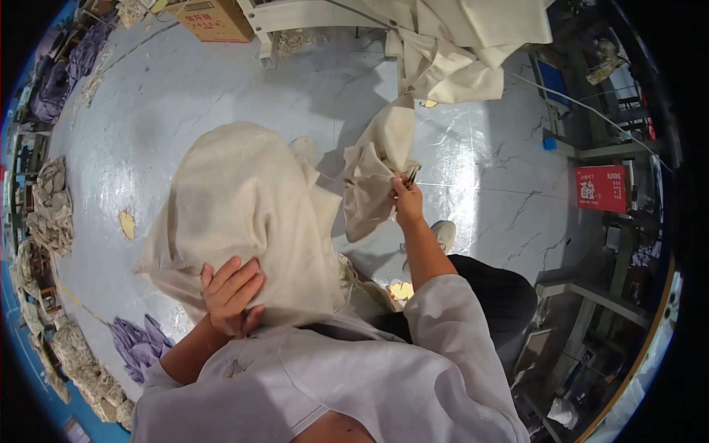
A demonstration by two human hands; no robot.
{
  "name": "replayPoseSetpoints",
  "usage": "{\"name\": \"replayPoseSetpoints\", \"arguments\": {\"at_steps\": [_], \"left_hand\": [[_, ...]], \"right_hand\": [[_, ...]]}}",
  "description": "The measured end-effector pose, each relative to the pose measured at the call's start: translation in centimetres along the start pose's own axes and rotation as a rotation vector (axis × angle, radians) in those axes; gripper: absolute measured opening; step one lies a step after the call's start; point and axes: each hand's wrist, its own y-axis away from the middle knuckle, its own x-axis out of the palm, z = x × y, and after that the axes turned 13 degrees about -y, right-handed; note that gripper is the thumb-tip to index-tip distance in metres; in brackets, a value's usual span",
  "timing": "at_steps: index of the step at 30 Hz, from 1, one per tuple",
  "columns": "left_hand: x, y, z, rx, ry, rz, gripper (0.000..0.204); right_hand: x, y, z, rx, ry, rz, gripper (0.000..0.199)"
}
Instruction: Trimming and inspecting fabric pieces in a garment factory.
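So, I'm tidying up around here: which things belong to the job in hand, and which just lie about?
In use:
- cream cloth under left hand
- small metal tool in right hand
- cream fabric beside it

Apparently lying about:
- purple cloth
- cardboard box

A glossy, grey-blue floor (295,88) with dark marble-like veins is spread across the middle of the frame. On it, a tan cardboard box (210,21) is set at the upper left, and a crumpled purple cloth (138,347) is seen at the lower left.
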Motion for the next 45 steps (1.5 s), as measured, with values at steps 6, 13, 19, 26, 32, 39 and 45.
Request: {"name": "replayPoseSetpoints", "arguments": {"at_steps": [6,13,19,26,32,39,45], "left_hand": [[-3.5,-1.4,-2.1,-0.024,0.167,-0.174,0.034],[-3.9,-9.6,-9.6,-0.283,0.913,0.107,0.061],[0.8,-12.1,-13.4,-0.28,1.406,0.439,0.05],[2.2,-10.7,-13.5,-0.347,1.3,0.46,0.021],[2.0,-9.9,-12.1,-0.365,1.216,0.504,0.015],[2.2,-9.7,-10.9,-0.202,1.317,0.37,0.007],[2.5,-9.6,-10.6,-0.152,1.302,0.431,0.008]], "right_hand": [[2.7,9.5,10.0,-0.121,0.013,0.205,0.014],[4.7,22.9,14.5,-0.415,0.089,0.39,0.021],[3.1,26.4,12.2,-0.802,0.267,0.56,0.025],[0.7,28.0,12.0,-0.808,0.464,0.469,0.018],[-2.0,26.2,11.0,-0.314,0.315,0.472,0.034],[-1.5,26.5,9.9,0.022,0.228,0.6,0.042],[-1.3,25.8,9.8,0.104,0.128,0.63,0.042]]}}
